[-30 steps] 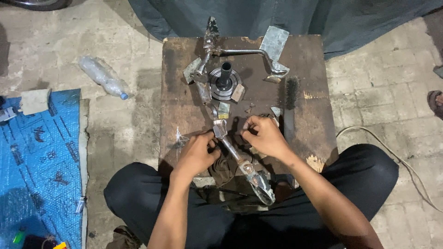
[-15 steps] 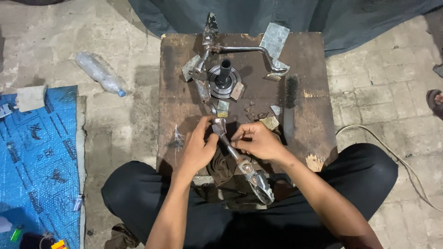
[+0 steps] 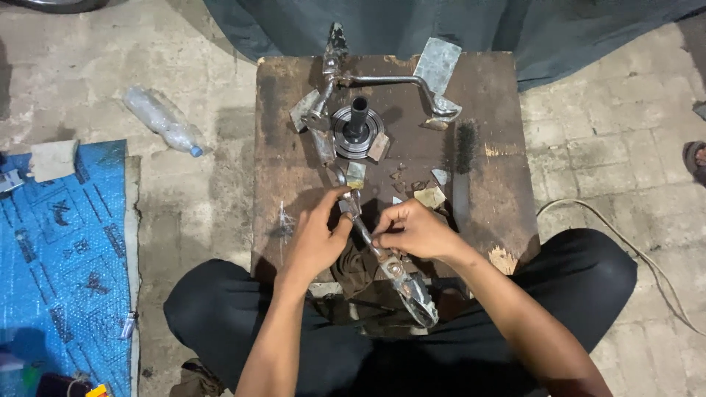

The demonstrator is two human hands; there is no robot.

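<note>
A long metal lever part [image 3: 390, 268] lies slanted over the near edge of a dark wooden table [image 3: 500, 191], with its wider end toward my lap. My left hand [image 3: 318, 237] pinches its upper end between thumb and fingers. My right hand [image 3: 418, 229] is closed on the shaft just below, fingers curled over it. A crumpled dark rag [image 3: 354, 266] lies under the part between my hands.
Farther back on the table stand a round hub with an upright black shaft [image 3: 357, 129], a bent metal crank arm [image 3: 390, 81], a wire brush [image 3: 465, 147] and several small scraps. A clear plastic bottle [image 3: 163, 121] lies on the concrete floor at left, beside a blue mat [image 3: 59, 250]. A cable [image 3: 632, 250] runs at right.
Both hands have shifted slightly along the lever part and closed tighter together on its upper end. The things at the back of the table have not moved.
</note>
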